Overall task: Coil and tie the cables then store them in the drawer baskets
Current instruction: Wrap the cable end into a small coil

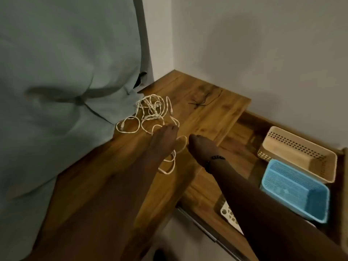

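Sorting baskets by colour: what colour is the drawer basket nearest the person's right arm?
Light blue basket, clearest in the head view, beside a beige basket.

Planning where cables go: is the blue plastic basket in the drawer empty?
Empty as far as visible: the blue plastic basket shows only its bare mesh floor; the near corner is hidden.

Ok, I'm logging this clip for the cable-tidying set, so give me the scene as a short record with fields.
surface: wooden tabletop
cables: white cables lying loose and tangled, not yet coiled
ties: dark ties on the tabletop, beyond the cables
left hand: over the cable tangle, grip unclear
right hand: beside the cables, grip unclear
drawer: open, holding beige basket, blue basket and a partly hidden white basket
stored so far: no cable visible in the baskets
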